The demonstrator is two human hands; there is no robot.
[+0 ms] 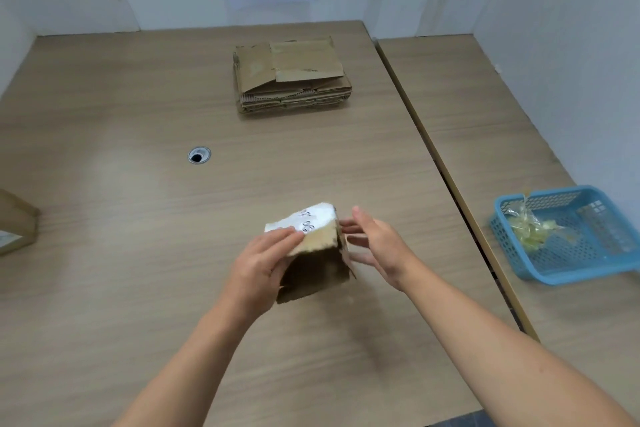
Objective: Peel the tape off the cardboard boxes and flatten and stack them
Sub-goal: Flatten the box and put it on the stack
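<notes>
A small brown cardboard box (317,267) with a white label on its top sits tilted above the middle of the wooden table (138,218). My left hand (261,263) grips its left side, fingers curled over the top edge by the label. My right hand (375,243) is at the box's right side with straight fingers near or touching its edge. A stack of flattened cardboard boxes (292,76) lies at the back of the table.
A blue plastic basket (568,236) holding peeled tape scraps stands on the adjoining table at the right. Another cardboard box (15,222) shows at the left edge. A cable hole (199,155) is in the tabletop. White walls with a paper sign close the back.
</notes>
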